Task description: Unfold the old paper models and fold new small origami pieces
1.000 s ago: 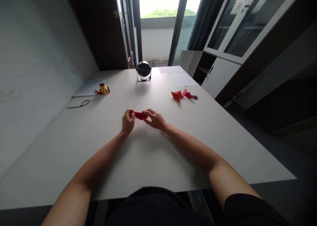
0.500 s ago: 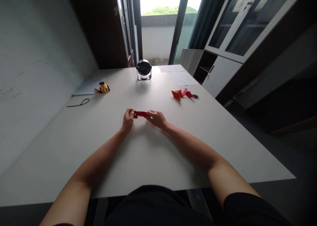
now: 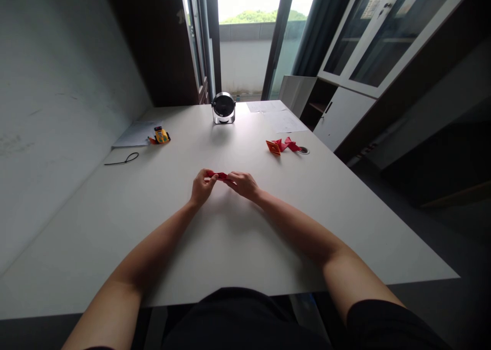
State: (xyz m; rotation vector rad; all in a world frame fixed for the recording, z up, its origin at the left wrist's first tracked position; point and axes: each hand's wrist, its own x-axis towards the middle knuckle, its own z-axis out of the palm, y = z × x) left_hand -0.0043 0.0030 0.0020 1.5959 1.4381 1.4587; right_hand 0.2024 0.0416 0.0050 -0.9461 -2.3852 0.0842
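Note:
A small piece of folded red paper (image 3: 222, 176) is held between my two hands over the middle of the white table (image 3: 238, 247). My left hand (image 3: 202, 187) pinches its left end, with the thumb lying along the near side. On the right end, the fingers of my right hand (image 3: 244, 184) are closed. Both ends of the paper are covered by fingers, so its full shape is hidden.
Red and orange folded paper pieces (image 3: 283, 146) lie to the right, beside a round cable hole (image 3: 304, 150). A round black fan-like device (image 3: 223, 107) stands at the back. On the left are a yellow toy (image 3: 161, 135) and a black cable tie (image 3: 123, 159).
My left thumb has moved right along the red paper and now covers more of it. My right hand keeps nearly the same place and grip.

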